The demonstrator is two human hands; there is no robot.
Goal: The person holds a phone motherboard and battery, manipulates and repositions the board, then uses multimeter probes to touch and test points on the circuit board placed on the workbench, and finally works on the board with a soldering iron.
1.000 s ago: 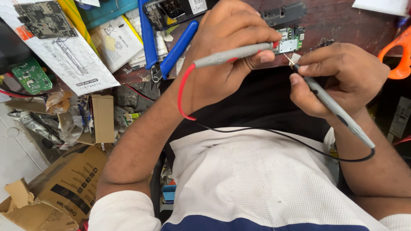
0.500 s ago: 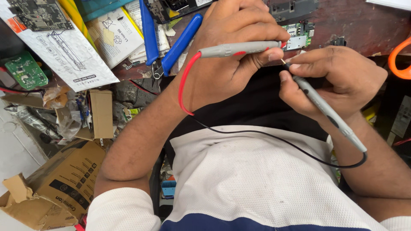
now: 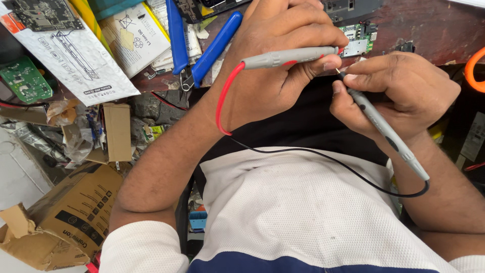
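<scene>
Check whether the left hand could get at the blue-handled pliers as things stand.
Probably yes, but not freely: the blue-handled pliers lie uncovered on the bench just beside the left hand, yet its fingers are closed around the red-lead probe, which it would have to put down first.

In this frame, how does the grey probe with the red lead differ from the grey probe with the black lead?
The grey probe with the red lead lies almost level across the left hand; the grey probe with the black lead slants steeply in the right hand. The first's lead loops down short, the second's sweeps wide across the white shirt. Both are slim, with tips close together.
</scene>
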